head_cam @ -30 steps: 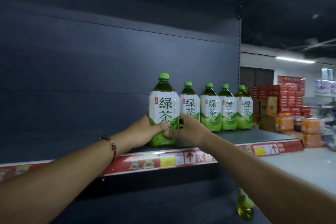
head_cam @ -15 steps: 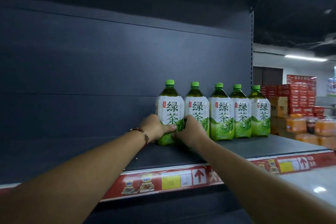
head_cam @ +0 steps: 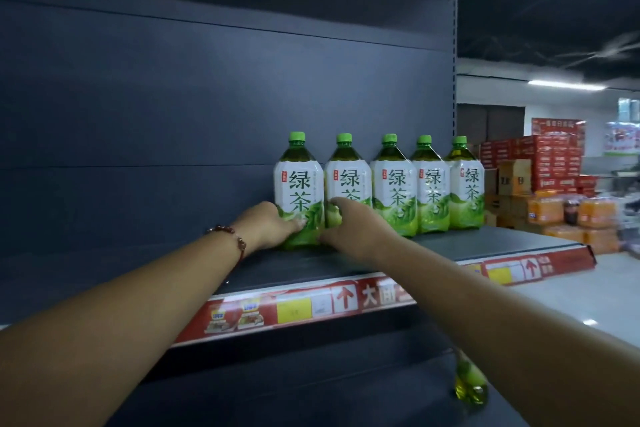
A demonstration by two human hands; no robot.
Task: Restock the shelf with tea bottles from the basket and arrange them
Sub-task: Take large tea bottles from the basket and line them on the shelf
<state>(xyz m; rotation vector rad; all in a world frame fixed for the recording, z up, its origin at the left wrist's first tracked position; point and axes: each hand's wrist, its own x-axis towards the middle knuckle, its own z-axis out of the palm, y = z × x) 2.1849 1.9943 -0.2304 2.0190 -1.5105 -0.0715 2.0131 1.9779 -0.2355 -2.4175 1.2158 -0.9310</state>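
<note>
The left hand (head_cam: 273, 224) and the right hand (head_cam: 349, 227) clasp the base of the leftmost tea bottle (head_cam: 299, 189) from either side. It stands upright on the dark shelf (head_cam: 485, 243), touching the next of four more bottles (head_cam: 412, 187) lined up to its right against the back panel (head_cam: 207, 107).

Between our hands we see a clear plastic bottle (head_cam: 299, 184) with glossy label; below it a matt dark metal shelf (head_cam: 467, 246), glossy edge strip (head_cam: 311, 305).
</note>
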